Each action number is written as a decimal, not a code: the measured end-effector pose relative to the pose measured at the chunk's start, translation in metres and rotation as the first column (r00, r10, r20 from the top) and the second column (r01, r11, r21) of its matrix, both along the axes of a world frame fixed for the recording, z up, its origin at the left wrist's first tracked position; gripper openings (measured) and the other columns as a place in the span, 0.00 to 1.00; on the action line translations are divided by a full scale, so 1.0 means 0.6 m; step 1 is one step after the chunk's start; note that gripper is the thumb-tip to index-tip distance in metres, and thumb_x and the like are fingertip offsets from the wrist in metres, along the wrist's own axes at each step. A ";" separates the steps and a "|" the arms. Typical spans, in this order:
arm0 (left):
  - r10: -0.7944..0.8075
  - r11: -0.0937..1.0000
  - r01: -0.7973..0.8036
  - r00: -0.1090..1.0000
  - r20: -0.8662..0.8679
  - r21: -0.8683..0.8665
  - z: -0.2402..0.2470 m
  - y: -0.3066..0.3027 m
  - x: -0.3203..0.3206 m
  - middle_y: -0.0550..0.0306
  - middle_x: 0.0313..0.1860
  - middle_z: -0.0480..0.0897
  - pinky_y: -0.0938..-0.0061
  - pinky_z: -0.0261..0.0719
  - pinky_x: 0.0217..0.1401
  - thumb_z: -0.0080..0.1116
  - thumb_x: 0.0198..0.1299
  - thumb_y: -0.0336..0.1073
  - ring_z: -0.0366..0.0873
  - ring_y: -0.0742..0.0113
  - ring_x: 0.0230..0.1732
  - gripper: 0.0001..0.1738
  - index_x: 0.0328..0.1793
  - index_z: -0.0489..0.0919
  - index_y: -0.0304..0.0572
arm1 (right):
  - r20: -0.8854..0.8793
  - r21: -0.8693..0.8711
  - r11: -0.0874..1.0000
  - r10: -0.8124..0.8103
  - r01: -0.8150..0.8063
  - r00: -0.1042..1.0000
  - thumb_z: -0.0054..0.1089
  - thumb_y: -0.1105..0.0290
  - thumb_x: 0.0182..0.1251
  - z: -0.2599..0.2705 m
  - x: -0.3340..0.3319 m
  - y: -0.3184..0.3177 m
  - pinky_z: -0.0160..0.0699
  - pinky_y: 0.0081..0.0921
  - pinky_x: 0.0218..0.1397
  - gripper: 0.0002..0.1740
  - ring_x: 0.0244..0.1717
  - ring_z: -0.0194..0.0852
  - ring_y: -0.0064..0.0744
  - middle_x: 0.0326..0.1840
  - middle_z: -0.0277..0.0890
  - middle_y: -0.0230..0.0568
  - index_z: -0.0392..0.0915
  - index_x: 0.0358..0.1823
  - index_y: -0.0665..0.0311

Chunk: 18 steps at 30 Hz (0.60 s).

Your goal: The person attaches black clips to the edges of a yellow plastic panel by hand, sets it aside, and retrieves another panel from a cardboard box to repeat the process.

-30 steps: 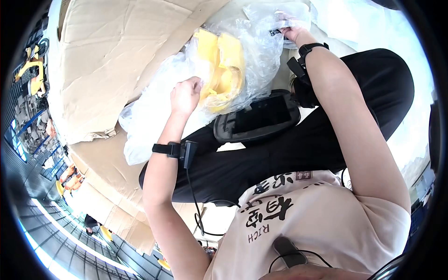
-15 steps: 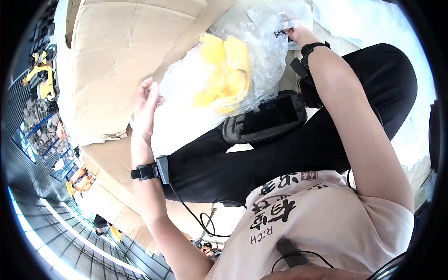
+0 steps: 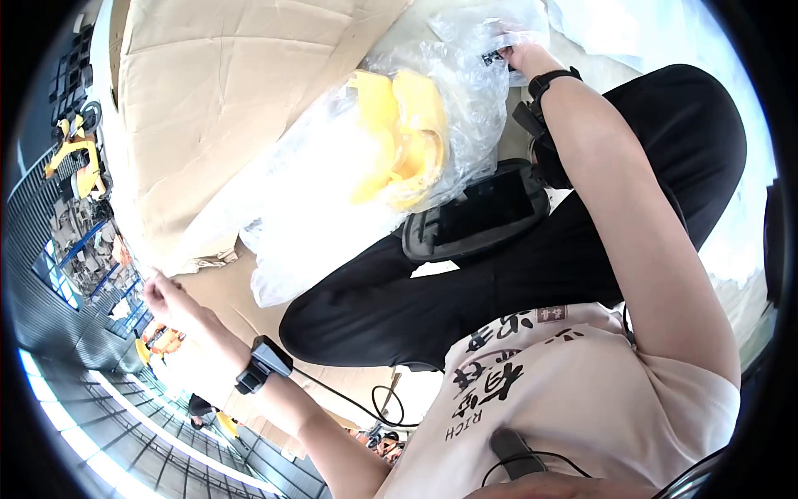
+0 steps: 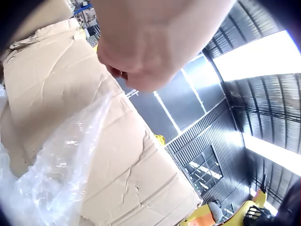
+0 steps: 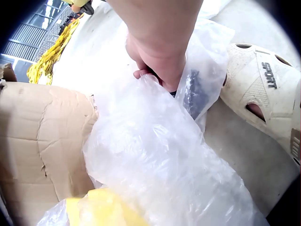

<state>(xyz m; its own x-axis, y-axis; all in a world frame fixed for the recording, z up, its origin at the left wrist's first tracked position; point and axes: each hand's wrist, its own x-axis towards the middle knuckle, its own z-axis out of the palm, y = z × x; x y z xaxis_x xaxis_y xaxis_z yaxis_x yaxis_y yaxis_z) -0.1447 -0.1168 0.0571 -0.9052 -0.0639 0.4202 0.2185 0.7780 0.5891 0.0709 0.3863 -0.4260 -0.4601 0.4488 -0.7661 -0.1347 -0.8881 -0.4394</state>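
Note:
A clear plastic bag (image 3: 474, 108) lies in front of the person, with a yellow moulded part (image 3: 416, 150) inside it. At the bag's far end, my right hand (image 3: 524, 58) grips the gathered plastic with curled fingers. In the right wrist view, a dark patch (image 5: 193, 89) shows through the film beside that hand (image 5: 162, 61). Far out to the left, my left hand (image 3: 170, 303) has its fingers curled. Thin film (image 4: 89, 127) draws out to a point towards the left hand (image 4: 141, 66), which seems to pinch it, though its fingertips are mostly hidden.
Creased cardboard (image 3: 224, 100) lies left of the bag. A black-framed device with a dark screen (image 3: 478, 212) rests by the person's crossed legs. A beige shoe (image 5: 263, 89) is close to the right hand. Yellow machinery (image 3: 83, 158) stands far left.
My left hand has moved from beside the yellow part out to the left and nearer the person, with film stretching after it. The right hand keeps its grip in nearly the same place.

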 end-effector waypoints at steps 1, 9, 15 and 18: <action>-0.047 0.997 0.027 0.947 -0.318 -0.067 -0.005 0.028 0.011 0.63 0.30 0.73 0.79 0.70 0.35 0.61 0.70 0.37 0.70 0.75 0.31 0.11 0.41 0.74 0.38 | 0.002 -0.004 1.000 -0.008 0.008 1.000 0.64 0.69 0.67 0.003 0.001 0.000 0.71 0.21 0.22 0.04 0.23 0.73 0.25 0.26 0.77 0.31 0.78 0.34 0.57; -0.648 0.393 0.869 0.493 0.581 -0.300 -0.262 0.371 0.161 0.43 0.62 0.79 0.61 0.79 0.55 0.56 0.65 0.32 0.81 0.48 0.53 0.17 0.59 0.79 0.41 | 0.181 0.057 0.996 0.060 -0.072 0.982 0.64 0.68 0.67 0.035 -0.008 -0.007 0.75 0.22 0.26 0.04 0.27 0.76 0.25 0.28 0.78 0.30 0.79 0.35 0.57; -0.426 0.140 0.780 0.604 0.674 -0.610 -0.491 0.427 0.105 0.49 0.77 0.65 0.59 0.83 0.55 0.54 0.59 0.27 0.84 0.48 0.52 0.33 0.73 0.66 0.41 | 0.156 0.062 0.991 0.105 -0.116 0.982 0.62 0.66 0.68 0.067 -0.005 -0.015 0.73 0.20 0.27 0.04 0.27 0.74 0.22 0.27 0.76 0.25 0.79 0.32 0.52; -0.487 -0.119 0.807 0.460 0.742 -0.578 -0.523 0.412 0.093 0.47 0.77 0.65 0.61 0.84 0.51 0.54 0.58 0.28 0.85 0.51 0.49 0.44 0.82 0.54 0.48 | 0.212 0.081 0.982 0.148 -0.168 0.966 0.61 0.67 0.67 0.070 -0.012 -0.019 0.72 0.20 0.26 0.04 0.26 0.73 0.21 0.27 0.76 0.24 0.79 0.32 0.50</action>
